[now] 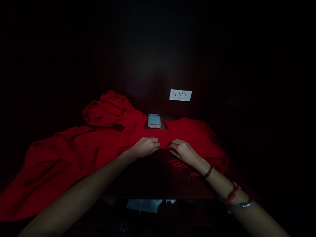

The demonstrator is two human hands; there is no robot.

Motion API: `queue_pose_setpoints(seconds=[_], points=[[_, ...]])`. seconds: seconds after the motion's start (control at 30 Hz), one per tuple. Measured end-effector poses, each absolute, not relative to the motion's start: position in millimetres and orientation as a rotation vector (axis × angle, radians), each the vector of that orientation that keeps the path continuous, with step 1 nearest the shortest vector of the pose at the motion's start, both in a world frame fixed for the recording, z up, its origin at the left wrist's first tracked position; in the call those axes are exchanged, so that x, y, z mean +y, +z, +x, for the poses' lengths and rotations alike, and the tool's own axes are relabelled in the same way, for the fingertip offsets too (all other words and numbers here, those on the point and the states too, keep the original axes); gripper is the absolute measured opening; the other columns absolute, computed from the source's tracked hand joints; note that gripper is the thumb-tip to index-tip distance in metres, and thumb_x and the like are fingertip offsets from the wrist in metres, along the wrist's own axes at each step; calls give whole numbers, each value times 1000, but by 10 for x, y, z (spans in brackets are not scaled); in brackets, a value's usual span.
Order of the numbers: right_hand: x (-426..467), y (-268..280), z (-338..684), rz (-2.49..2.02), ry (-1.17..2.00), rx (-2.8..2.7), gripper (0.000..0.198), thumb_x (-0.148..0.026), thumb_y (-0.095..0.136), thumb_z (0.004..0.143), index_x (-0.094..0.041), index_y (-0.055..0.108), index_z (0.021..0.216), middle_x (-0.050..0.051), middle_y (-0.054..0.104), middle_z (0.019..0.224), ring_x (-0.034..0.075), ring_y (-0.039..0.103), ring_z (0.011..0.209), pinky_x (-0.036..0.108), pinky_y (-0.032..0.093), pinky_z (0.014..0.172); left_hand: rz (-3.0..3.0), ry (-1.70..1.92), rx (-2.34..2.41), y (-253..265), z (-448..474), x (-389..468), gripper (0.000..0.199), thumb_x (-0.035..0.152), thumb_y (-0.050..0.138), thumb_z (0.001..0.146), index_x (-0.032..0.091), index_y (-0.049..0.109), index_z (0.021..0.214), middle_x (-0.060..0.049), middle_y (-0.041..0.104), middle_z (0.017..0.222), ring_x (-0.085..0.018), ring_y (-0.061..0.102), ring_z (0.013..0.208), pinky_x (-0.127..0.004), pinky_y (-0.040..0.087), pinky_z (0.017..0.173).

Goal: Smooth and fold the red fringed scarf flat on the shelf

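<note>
Head view shows a red scarf (195,135) spread over a dark tabletop (148,174), loosely bunched on the left and lying flatter on the right, with fringe (219,161) along that end. Its narrow middle stretch runs just in front of a phone (154,120). The left hand (145,146), with a ring (154,139) on one finger, touches the near edge of this stretch with fingers curled. The right hand (184,151) lies close by on the same edge, fingers bent over the cloth. Whether either hand pinches the fabric, I cannot tell. A white socket plate (180,95) sits on the dark wall (158,65) behind.
</note>
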State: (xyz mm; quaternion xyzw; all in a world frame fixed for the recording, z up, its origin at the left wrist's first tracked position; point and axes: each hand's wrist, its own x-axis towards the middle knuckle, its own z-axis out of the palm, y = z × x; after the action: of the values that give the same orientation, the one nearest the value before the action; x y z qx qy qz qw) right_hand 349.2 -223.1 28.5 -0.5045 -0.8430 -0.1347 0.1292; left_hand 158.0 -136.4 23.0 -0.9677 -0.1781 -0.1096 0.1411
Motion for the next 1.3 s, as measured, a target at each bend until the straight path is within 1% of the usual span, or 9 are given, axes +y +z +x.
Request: queue_pose_setpoints(seconds=[0.1, 0.3, 0.53, 0.63, 0.7, 0.8, 0.9, 1.0, 1.3], points=[[-2251, 240, 3523, -1475, -431, -2412, 25, -27, 36, 84, -16, 58, 86, 7, 57, 77, 15, 51, 73, 28, 39, 72, -2791, -301, -484, 222, 1587, -1386, 21, 29, 36, 84, 19, 54, 82, -3, 55, 82, -14, 53, 75, -22, 37, 62], [-2293, 120, 3593, -1431, -498, -2477, 24, -23, 33, 85, -15, 56, 81, 6, 56, 71, 14, 49, 66, 27, 39, 67, -2757, -276, -410, 202, 1623, -1401, 19, 25, 38, 83, 18, 56, 79, -4, 57, 77, -15, 54, 71, -24, 36, 59], [-2277, 98, 3585, -1441, -469, -2462, 23, -21, 34, 85, -15, 55, 79, 5, 55, 71, 14, 49, 68, 26, 39, 68, -2764, -228, -419, 229, 1623, -1418, 15, 14, 41, 80, 16, 56, 82, -7, 59, 78, -16, 55, 75, -25, 37, 62], [-2288, 111, 3578, -1451, -441, -2466, 23, -22, 33, 85, -15, 54, 81, 5, 55, 71, 14, 49, 69, 27, 39, 68, -2754, -220, -467, 253, 1612, -1446, 17, 17, 38, 82, 17, 53, 90, -7, 59, 80, -16, 55, 75, -25, 37, 62], [-2306, 131, 3569, -1439, -419, -2454, 20, -24, 36, 84, -15, 53, 87, 6, 55, 75, 15, 50, 72, 28, 39, 70, -2750, -227, -490, 272, 1609, -1466, 17, 24, 37, 83, 19, 50, 93, -6, 59, 80, -16, 55, 74, -25, 37, 62], [-2325, 162, 3549, -1421, -405, -2431, 18, -26, 41, 82, -15, 51, 93, 6, 55, 81, 15, 50, 77, 27, 39, 72, -2764, -253, -443, 295, 1615, -1484, 18, 32, 39, 83, 20, 49, 91, -4, 57, 86, -16, 54, 79, -24, 38, 63], [-2313, 161, 3539, -1434, -456, -2447, 15, -23, 39, 83, -16, 53, 84, 5, 54, 76, 15, 48, 74, 27, 39, 70, -2768, -283, -364, 294, 1629, -1475, 16, 29, 37, 83, 20, 50, 88, -3, 54, 91, -14, 52, 80, -22, 37, 63], [-2286, 128, 3545, -1440, -513, -2473, 20, -22, 35, 84, -15, 53, 78, 5, 54, 73, 14, 47, 70, 27, 38, 69, -2765, -277, -316, 281, 1630, -1449, 18, 26, 34, 85, 20, 51, 85, -2, 53, 87, -13, 52, 75, -21, 36, 61], [-2305, 146, 3547, -1406, -594, -2571, 20, -20, 36, 84, -15, 54, 79, 5, 54, 76, 14, 46, 70, 26, 37, 70, -2718, -221, -229, 292, 1607, -1426, 17, 23, 37, 83, 19, 53, 78, -2, 53, 76, -12, 50, 65, -21, 34, 55]])
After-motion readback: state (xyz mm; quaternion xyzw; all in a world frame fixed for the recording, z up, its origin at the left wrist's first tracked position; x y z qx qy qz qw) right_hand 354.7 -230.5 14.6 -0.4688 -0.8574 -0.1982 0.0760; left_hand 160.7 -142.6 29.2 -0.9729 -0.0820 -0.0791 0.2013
